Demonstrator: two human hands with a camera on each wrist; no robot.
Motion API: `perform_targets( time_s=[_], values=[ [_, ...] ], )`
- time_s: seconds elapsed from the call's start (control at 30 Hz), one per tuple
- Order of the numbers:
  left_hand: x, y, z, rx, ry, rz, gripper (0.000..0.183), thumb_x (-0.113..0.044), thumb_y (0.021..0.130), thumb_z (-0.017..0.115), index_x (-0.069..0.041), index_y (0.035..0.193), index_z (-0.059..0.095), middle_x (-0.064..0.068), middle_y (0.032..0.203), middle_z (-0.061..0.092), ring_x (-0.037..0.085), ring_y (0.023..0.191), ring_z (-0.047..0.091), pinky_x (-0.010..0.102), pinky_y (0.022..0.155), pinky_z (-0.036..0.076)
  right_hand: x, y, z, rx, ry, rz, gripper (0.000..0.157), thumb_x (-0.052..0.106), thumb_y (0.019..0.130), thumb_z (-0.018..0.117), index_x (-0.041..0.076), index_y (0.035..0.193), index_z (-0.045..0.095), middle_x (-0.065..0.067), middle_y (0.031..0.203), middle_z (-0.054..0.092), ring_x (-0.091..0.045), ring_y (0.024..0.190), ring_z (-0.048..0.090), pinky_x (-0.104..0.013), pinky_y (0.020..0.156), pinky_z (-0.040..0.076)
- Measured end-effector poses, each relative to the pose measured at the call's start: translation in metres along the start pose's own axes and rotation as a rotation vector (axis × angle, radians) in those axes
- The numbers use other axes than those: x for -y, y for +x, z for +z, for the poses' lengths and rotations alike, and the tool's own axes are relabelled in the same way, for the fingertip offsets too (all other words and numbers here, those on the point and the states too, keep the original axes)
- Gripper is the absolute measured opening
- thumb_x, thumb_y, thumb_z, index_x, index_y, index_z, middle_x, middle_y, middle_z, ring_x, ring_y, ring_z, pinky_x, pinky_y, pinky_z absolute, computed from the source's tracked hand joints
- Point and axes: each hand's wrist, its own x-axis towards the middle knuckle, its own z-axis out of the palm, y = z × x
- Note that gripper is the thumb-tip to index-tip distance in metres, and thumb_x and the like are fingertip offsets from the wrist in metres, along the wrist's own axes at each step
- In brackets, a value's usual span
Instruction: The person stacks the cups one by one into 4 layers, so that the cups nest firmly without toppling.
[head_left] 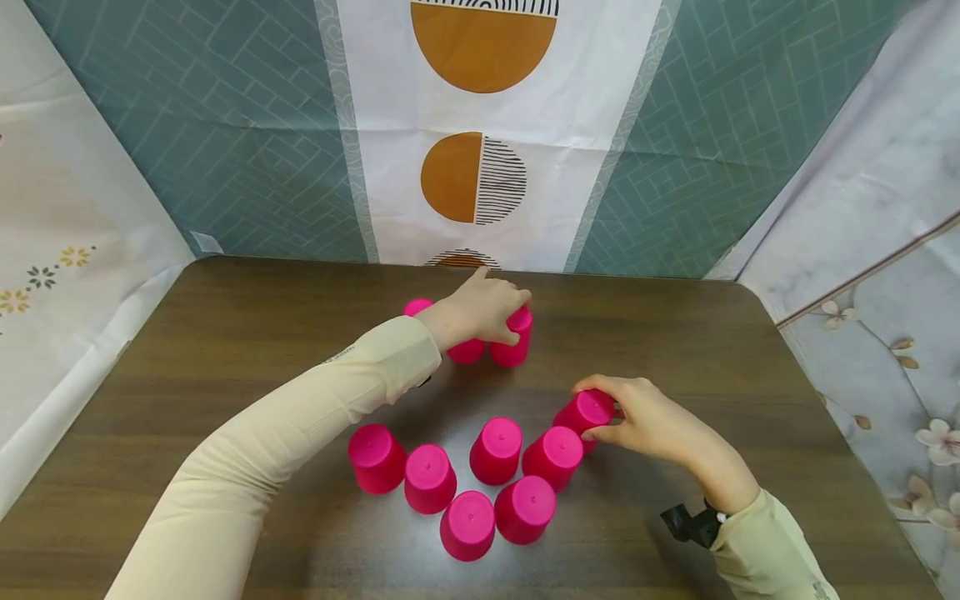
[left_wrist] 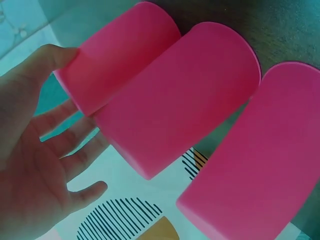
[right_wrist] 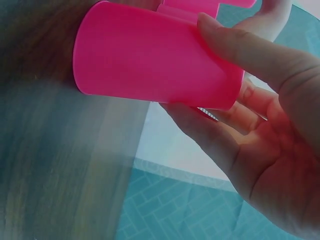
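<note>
Toward the far edge of the table, my left hand [head_left: 483, 307] holds an upside-down pink cup [head_left: 512, 348] near its closed end. The left wrist view has the thumb on the side of that cup [left_wrist: 117, 55] and the fingers behind it. Two more cups stand in line beside it, the middle one [left_wrist: 180, 97] right against it. My right hand [head_left: 660, 421] grips another upturned pink cup [head_left: 587, 408] between thumb and fingers. In the right wrist view this cup [right_wrist: 150, 55] has its rim close to the tabletop.
Several upside-down pink cups stand in the near middle of the brown wooden table [head_left: 285, 533], among them a leftmost cup [head_left: 377, 458] and a nearest cup [head_left: 468, 527]. A patterned cloth [head_left: 262, 167] hangs behind the far edge. Pale cloths flank both sides.
</note>
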Motion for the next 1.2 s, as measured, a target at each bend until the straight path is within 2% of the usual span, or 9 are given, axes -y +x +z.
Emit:
perform_targets(
  time_s=[0.37, 0.53, 0.63, 0.7, 0.8, 0.9, 0.97, 1.03, 1.2],
  values=[
    [0.009, -0.012, 0.003, 0.012, -0.041, -0.045, 0.058, -0.040, 0.082, 0.066, -0.013, 0.130, 0.047, 0.005, 0.121, 0.058, 0.021, 0.113, 0.055, 0.052, 0.108, 0.024, 0.003, 0.004, 0.005, -0.006, 0.019, -0.007, 0.050, 0.016, 0.071, 0.081, 0.007, 0.115, 0.058, 0.001, 0.089, 0.064, -0.004, 0.070, 0.057, -0.022, 0.062, 0.051],
    [0.016, -0.032, -0.001, -0.086, -0.085, -0.027, 0.061, -0.043, 0.083, 0.066, -0.015, 0.133, 0.046, 0.005, 0.126, 0.055, 0.022, 0.120, 0.050, 0.051, 0.110, 0.020, 0.003, 0.005, 0.009, -0.021, 0.033, -0.012, 0.050, 0.016, 0.072, 0.081, 0.008, 0.116, 0.059, 0.004, 0.085, 0.063, -0.003, 0.068, 0.055, -0.022, 0.060, 0.050],
    [0.018, -0.057, -0.003, -0.173, -0.129, -0.001, 0.058, -0.041, 0.083, 0.067, -0.014, 0.130, 0.050, 0.006, 0.125, 0.056, 0.024, 0.119, 0.050, 0.050, 0.110, 0.021, 0.001, 0.006, 0.011, -0.034, 0.038, -0.006, 0.050, 0.016, 0.072, 0.081, 0.011, 0.116, 0.059, 0.007, 0.083, 0.061, -0.004, 0.067, 0.055, -0.022, 0.060, 0.050],
    [0.019, -0.079, -0.003, -0.194, -0.203, 0.016, 0.056, -0.041, 0.081, 0.068, -0.013, 0.128, 0.053, 0.005, 0.123, 0.057, 0.025, 0.119, 0.050, 0.051, 0.110, 0.020, 0.001, 0.006, 0.013, -0.040, 0.041, 0.001, 0.050, 0.016, 0.072, 0.080, 0.012, 0.118, 0.059, 0.008, 0.083, 0.061, -0.004, 0.067, 0.055, -0.022, 0.060, 0.050],
    [0.018, -0.117, 0.002, -0.157, -0.439, 0.039, 0.054, -0.038, 0.079, 0.071, -0.014, 0.125, 0.055, 0.001, 0.121, 0.058, 0.019, 0.115, 0.052, 0.046, 0.106, 0.031, -0.001, 0.004, 0.017, -0.057, 0.055, 0.002, 0.054, 0.015, 0.073, 0.080, 0.011, 0.122, 0.058, 0.005, 0.092, 0.064, -0.004, 0.071, 0.058, -0.023, 0.064, 0.052],
    [0.014, -0.158, 0.012, -0.115, -0.663, 0.014, 0.054, -0.038, 0.079, 0.073, -0.018, 0.125, 0.054, -0.005, 0.123, 0.056, 0.015, 0.114, 0.052, 0.040, 0.097, 0.043, -0.005, -0.001, 0.022, -0.102, 0.086, -0.003, 0.062, 0.015, 0.072, 0.080, 0.009, 0.128, 0.054, -0.003, 0.106, 0.065, -0.009, 0.082, 0.065, -0.027, 0.073, 0.055],
    [0.011, -0.183, 0.023, -0.133, -0.743, -0.025, 0.056, -0.038, 0.078, 0.074, -0.022, 0.128, 0.052, -0.008, 0.125, 0.052, 0.013, 0.116, 0.050, 0.040, 0.094, 0.045, -0.008, -0.005, 0.025, -0.145, 0.099, -0.003, 0.069, 0.015, 0.071, 0.081, 0.006, 0.131, 0.050, -0.011, 0.112, 0.065, -0.017, 0.090, 0.068, -0.033, 0.076, 0.055],
    [0.007, -0.204, 0.036, -0.188, -0.763, -0.084, 0.059, -0.038, 0.078, 0.074, -0.024, 0.129, 0.050, -0.008, 0.127, 0.050, 0.015, 0.118, 0.049, 0.043, 0.095, 0.044, -0.010, -0.008, 0.026, -0.199, 0.088, -0.001, 0.073, 0.015, 0.069, 0.083, 0.003, 0.131, 0.047, -0.016, 0.114, 0.064, -0.025, 0.093, 0.068, -0.035, 0.076, 0.054],
    [0.002, -0.238, 0.062, -0.360, -0.806, -0.276, 0.052, -0.033, 0.079, 0.074, -0.020, 0.125, 0.055, -0.004, 0.121, 0.058, 0.021, 0.110, 0.056, 0.048, 0.090, 0.046, -0.016, 0.000, 0.019, -0.342, 0.023, -0.010, 0.065, 0.011, 0.066, 0.084, 0.002, 0.123, 0.053, -0.015, 0.108, 0.066, -0.026, 0.090, 0.068, -0.030, 0.075, 0.053]
  ],
)
